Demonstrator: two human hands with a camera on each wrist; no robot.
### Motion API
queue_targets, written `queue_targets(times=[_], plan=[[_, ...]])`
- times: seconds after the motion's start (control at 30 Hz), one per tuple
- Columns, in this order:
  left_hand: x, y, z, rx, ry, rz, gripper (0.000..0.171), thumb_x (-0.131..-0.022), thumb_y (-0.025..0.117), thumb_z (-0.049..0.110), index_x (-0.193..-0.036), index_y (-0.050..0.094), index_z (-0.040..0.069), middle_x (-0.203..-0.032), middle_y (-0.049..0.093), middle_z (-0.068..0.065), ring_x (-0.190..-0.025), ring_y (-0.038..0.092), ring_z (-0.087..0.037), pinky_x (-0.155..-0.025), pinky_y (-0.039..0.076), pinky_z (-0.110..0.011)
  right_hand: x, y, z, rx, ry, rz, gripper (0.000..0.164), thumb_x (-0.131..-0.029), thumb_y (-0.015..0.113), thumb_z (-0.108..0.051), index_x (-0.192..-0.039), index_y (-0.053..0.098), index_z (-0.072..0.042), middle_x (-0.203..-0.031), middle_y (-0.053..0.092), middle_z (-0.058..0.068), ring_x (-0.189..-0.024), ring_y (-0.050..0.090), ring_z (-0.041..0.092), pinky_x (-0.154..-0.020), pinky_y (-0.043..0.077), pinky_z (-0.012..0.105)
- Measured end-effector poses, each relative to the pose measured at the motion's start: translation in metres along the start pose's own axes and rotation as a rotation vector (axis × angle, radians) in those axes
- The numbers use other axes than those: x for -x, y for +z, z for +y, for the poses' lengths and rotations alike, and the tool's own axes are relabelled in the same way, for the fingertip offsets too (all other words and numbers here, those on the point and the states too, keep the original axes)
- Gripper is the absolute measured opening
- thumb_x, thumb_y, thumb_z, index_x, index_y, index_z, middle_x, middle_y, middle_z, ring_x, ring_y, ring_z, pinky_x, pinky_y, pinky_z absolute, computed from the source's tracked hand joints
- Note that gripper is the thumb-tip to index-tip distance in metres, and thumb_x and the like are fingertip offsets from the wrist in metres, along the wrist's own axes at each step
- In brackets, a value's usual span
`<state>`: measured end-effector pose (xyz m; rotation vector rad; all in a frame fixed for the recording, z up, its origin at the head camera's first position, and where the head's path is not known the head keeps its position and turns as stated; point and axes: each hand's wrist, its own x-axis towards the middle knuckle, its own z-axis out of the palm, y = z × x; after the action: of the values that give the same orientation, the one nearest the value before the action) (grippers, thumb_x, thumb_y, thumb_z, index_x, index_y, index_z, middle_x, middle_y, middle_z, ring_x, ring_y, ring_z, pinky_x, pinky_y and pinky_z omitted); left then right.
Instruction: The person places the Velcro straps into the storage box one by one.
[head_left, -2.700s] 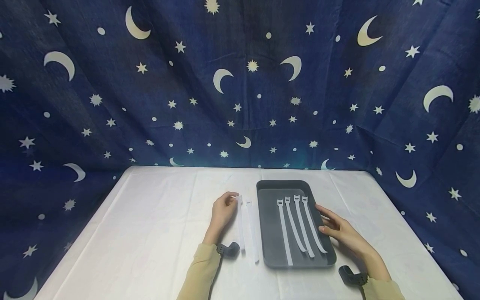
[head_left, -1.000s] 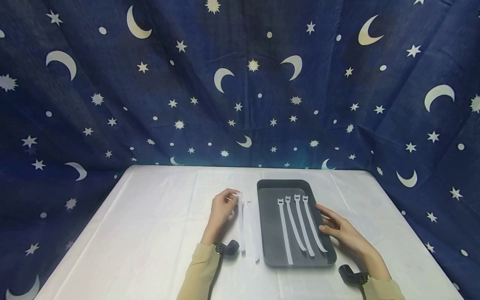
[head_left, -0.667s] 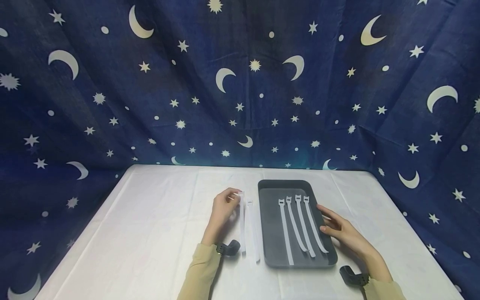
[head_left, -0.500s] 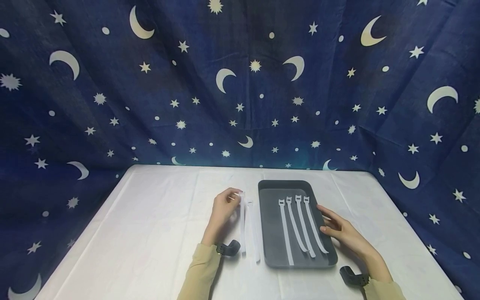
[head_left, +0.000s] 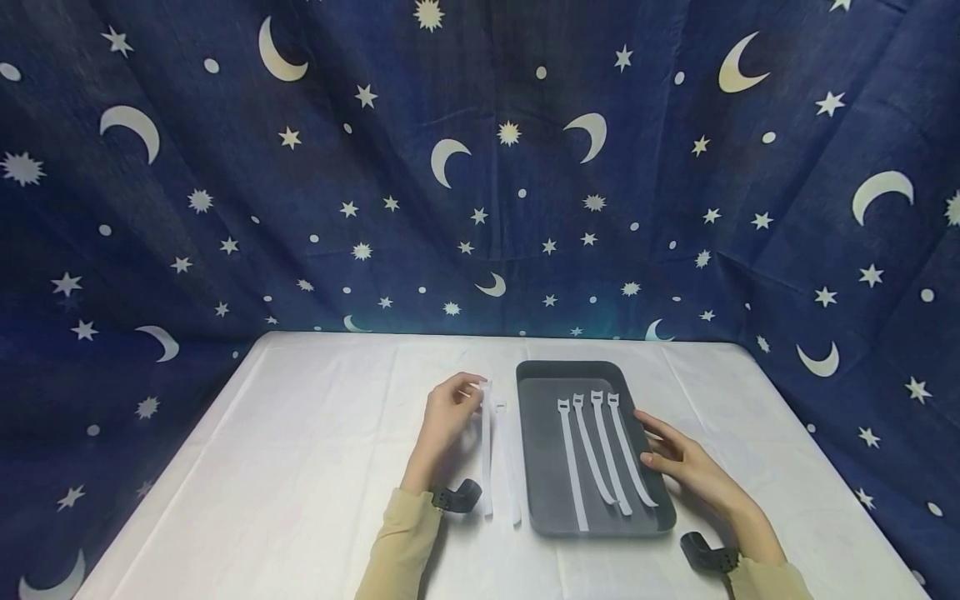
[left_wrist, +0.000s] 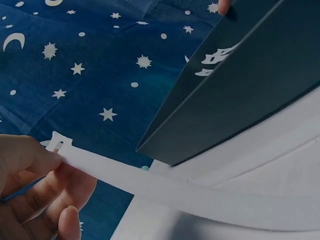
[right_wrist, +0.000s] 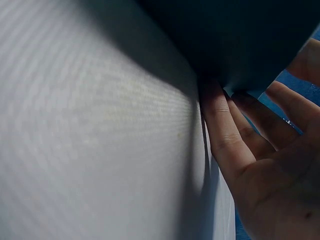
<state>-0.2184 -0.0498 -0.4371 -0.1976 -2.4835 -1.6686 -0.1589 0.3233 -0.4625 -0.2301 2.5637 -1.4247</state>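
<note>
My left hand (head_left: 447,415) pinches a white hook-and-loop cable tie (head_left: 486,467) by its slotted head. In the left wrist view the tie's strap (left_wrist: 130,177) runs from thumb and finger toward the right, over the white cloth. Another white cable tie (head_left: 508,471) lies just right of it, beside the dark grey tray (head_left: 542,475). Inside the tray several similar ties (head_left: 572,467) lie side by side, slotted heads toward the far end. My right hand (head_left: 693,471) rests against the tray's right side, its fingers (right_wrist: 227,135) fairly straight along the outer wall in the right wrist view.
A white cloth covers the table (head_left: 300,467). Behind it hangs a dark blue curtain (head_left: 390,167) patterned with moons and stars. Black cameras are strapped to both wrists, the left one (head_left: 457,497) close to the near end of the held tie.
My left hand has raised the tie's head slightly and shifted a little to the right, bringing it closer to the neighbouring tie. My right hand and the tray stay in place.
</note>
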Motion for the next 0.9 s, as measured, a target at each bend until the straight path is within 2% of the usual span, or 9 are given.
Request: queue_targets(times=[0.17, 0.33, 0.47, 0.6, 0.67, 0.77, 0.9], plan=[[0.001, -0.002, 0.006, 0.001, 0.015, 0.011, 0.022, -0.087, 0.06, 0.006, -0.107, 0.069, 0.009, -0.083, 0.071, -0.012, -0.068, 0.069, -0.022, -0.055, 0.045, -0.021, 0.001, 0.0, -0.001, 0.012, -0.002, 0.0, 0.069, -0.093, 0.061, -0.028, -0.152, 0.026, -0.016, -0.154, 0.032, 0.022, -0.133, 0.044, 0.043, -0.095, 0.043, 0.025], [0.002, -0.004, 0.013, 0.008, 0.028, 0.023, 0.022, -0.087, 0.06, 0.006, -0.106, 0.07, 0.009, -0.083, 0.071, -0.013, -0.071, 0.069, -0.032, -0.054, 0.042, -0.021, 0.001, 0.0, -0.001, 0.022, -0.009, 0.004, 0.069, -0.094, 0.06, -0.028, -0.152, 0.026, -0.016, -0.154, 0.032, 0.022, -0.132, 0.045, 0.044, -0.099, 0.044, 0.04], [0.003, -0.006, 0.019, 0.01, 0.024, 0.033, 0.022, -0.087, 0.061, 0.006, -0.106, 0.07, 0.009, -0.083, 0.071, -0.013, -0.071, 0.069, -0.032, -0.054, 0.042, -0.021, 0.001, 0.0, -0.001, 0.01, -0.011, 0.0, 0.069, -0.094, 0.06, -0.028, -0.153, 0.025, -0.015, -0.155, 0.03, 0.023, -0.133, 0.043, 0.045, -0.102, 0.041, 0.05], [0.004, -0.009, 0.024, 0.025, 0.02, 0.038, 0.021, -0.087, 0.061, 0.006, -0.105, 0.07, 0.009, -0.083, 0.071, -0.014, -0.073, 0.068, -0.035, -0.055, 0.042, -0.022, 0.001, 0.0, -0.001, 0.001, -0.008, -0.002, 0.07, -0.094, 0.06, -0.027, -0.153, 0.025, -0.015, -0.155, 0.029, 0.023, -0.133, 0.042, 0.045, -0.103, 0.04, 0.053], [0.004, -0.01, 0.027, 0.034, 0.022, 0.041, 0.021, -0.087, 0.061, 0.006, -0.105, 0.07, 0.009, -0.083, 0.071, -0.014, -0.074, 0.068, -0.038, -0.054, 0.041, -0.022, 0.001, 0.001, -0.001, -0.004, -0.01, -0.002, 0.07, -0.094, 0.06, -0.027, -0.153, 0.025, -0.014, -0.155, 0.029, 0.023, -0.133, 0.042, 0.046, -0.103, 0.038, 0.059], [0.004, -0.011, 0.03, 0.039, 0.028, 0.047, 0.02, -0.086, 0.061, 0.006, -0.104, 0.071, 0.009, -0.083, 0.071, -0.014, -0.073, 0.069, -0.036, -0.055, 0.041, -0.022, 0.001, 0.001, -0.001, -0.005, -0.011, -0.003, 0.07, -0.094, 0.06, -0.027, -0.153, 0.025, -0.014, -0.155, 0.028, 0.023, -0.134, 0.041, 0.046, -0.104, 0.036, 0.06], [0.005, -0.012, 0.034, 0.046, 0.044, 0.058, 0.02, -0.086, 0.062, 0.006, -0.104, 0.071, 0.009, -0.083, 0.072, -0.014, -0.07, 0.068, -0.033, -0.055, 0.042, -0.021, 0.001, 0.001, -0.001, 0.006, -0.01, -0.002, 0.069, -0.094, 0.06, -0.027, -0.153, 0.025, -0.015, -0.155, 0.028, 0.023, -0.134, 0.041, 0.046, -0.103, 0.038, 0.056]])
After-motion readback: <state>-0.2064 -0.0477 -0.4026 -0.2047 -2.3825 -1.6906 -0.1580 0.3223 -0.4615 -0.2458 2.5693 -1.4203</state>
